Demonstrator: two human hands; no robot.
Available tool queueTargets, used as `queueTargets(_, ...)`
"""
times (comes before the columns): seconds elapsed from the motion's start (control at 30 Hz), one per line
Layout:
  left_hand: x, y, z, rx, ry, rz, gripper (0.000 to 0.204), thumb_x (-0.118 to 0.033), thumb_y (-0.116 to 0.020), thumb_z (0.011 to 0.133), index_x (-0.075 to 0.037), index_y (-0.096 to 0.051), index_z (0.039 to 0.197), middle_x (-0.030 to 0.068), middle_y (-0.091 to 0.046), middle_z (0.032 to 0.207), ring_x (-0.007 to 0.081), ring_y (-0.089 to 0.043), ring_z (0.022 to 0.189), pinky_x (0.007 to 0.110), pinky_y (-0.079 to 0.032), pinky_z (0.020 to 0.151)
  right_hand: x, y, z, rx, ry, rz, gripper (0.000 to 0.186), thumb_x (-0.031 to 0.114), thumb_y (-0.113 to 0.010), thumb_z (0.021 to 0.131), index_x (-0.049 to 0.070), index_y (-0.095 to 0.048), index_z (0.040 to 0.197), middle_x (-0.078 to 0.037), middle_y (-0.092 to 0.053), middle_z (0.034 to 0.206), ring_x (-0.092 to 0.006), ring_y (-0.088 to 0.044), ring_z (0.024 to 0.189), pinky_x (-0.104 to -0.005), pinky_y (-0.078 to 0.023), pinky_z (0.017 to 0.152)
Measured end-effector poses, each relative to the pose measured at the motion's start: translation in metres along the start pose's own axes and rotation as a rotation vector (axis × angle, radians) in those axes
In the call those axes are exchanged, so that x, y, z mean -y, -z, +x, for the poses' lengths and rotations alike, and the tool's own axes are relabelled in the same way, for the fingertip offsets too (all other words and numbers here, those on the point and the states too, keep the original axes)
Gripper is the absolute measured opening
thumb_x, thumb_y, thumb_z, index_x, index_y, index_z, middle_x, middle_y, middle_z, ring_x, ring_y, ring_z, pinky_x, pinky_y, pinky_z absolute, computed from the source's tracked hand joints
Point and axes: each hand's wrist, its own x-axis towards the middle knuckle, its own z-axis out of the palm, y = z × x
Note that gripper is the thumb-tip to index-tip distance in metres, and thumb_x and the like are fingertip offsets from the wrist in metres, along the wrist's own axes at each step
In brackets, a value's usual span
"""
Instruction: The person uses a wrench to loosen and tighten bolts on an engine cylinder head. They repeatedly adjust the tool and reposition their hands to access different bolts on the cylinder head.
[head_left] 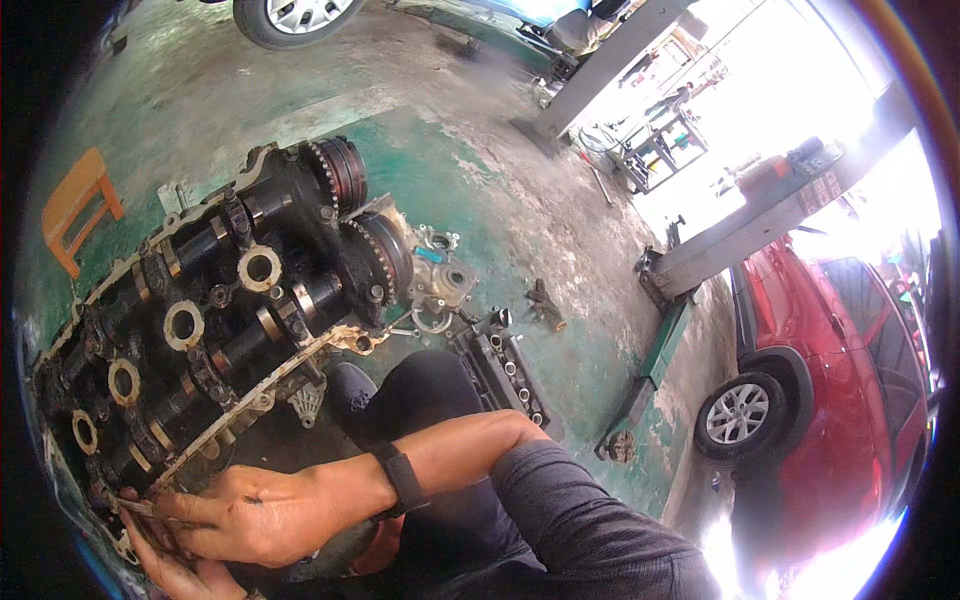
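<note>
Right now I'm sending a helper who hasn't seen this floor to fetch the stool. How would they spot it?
Start at the big greasy engine head lying on the green floor. Look past its far side, away from the red car. The small stool stands alone there, the only bright orange thing around.

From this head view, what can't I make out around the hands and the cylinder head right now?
- Left hand: mostly under the right hand and cut by the lower edge; grip unclear.
- Thin piece at the right fingertips: too small to identify.
- Cylinder head near corner: covered by the hands, bent by the fisheye rim.
- Area beyond the red car: blown out by glare.
</note>
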Motion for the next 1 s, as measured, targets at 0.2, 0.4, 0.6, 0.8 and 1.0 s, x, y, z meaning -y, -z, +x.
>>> queueTargets(0.2, 0.013, 0.021, -0.004, -0.142, 0.212, -0.453, 0.070, -0.043, -0.042, 0.100, 0.002, -0.031, 0.152, 0.0236, -0.042, 0.149, 0.0335, -0.046, 0.135, 0.044, -0.033, 0.116, 0.001, -0.018, 0.002, -0.041, 0.150, 0.010, 0.022, 0.012, -0.060, 0.080, -0.008, -0.055, 0.088, -0.035, -0.055, 0.108, -0.0365, -0.063, 0.066, -0.0402, -0.053, 0.058)
queueTargets(0.4, -0.002, 0.002, -0.001, -0.431, 0.404, -0.345, 0.059, -0.041, -0.037, 0.103, -0.004, -0.039, 0.149, 0.0211, -0.049, 0.144, 0.0286, -0.052, 0.129, 0.042, -0.039, 0.112, 0.012, -0.035, 0.004, 0.076, 0.134, -0.128, 0.021, 0.021, -0.058, 0.080, 0.002, -0.057, 0.088, -0.020, -0.060, 0.105, -0.0304, -0.064, 0.079, -0.0396, -0.049, 0.056)
queueTargets(0.6, 0.008, -0.002, -0.014, -0.393, 0.281, -0.152, 0.055, -0.039, -0.041, 0.104, -0.003, -0.044, 0.146, 0.0193, -0.053, 0.142, 0.0251, -0.057, 0.121, 0.035, -0.047, 0.101, 0.019, -0.033, 0.014, 0.045, 0.237, -0.232, 0.027, 0.023, -0.059, 0.081, 0.001, -0.061, 0.095, -0.017, -0.059, 0.097, -0.0309, -0.063, 0.081, -0.0392, -0.050, 0.060)
queueTargets(0.8, 0.059, -0.004, -0.001, -0.659, 0.075, -0.044, 0.039, -0.025, -0.042, 0.104, 0.005, -0.058, 0.124, 0.0203, -0.072, 0.104, 0.0131, -0.064, 0.069, 0.023, -0.051, 0.057, 0.019, -0.036, 0.033, 0.032, 0.260, -0.074, 0.041, 0.037, -0.068, 0.078, -0.001, -0.063, 0.090, -0.020, -0.061, 0.096, -0.0361, -0.064, 0.083, -0.0482, -0.050, 0.067)
queueTargets(1.0, 0.054, -0.042, 0.002, -0.708, -0.172, 0.302, 0.033, -0.023, -0.047, 0.102, 0.000, -0.058, 0.121, 0.0110, -0.066, 0.108, 0.0131, -0.059, 0.084, 0.021, -0.049, 0.065, 0.022, -0.046, 0.045, 0.031, 0.206, -0.090, 0.041, 0.039, -0.070, 0.075, 0.000, -0.065, 0.084, -0.019, -0.061, 0.092, -0.0361, -0.063, 0.083, -0.0491, -0.048, 0.067)
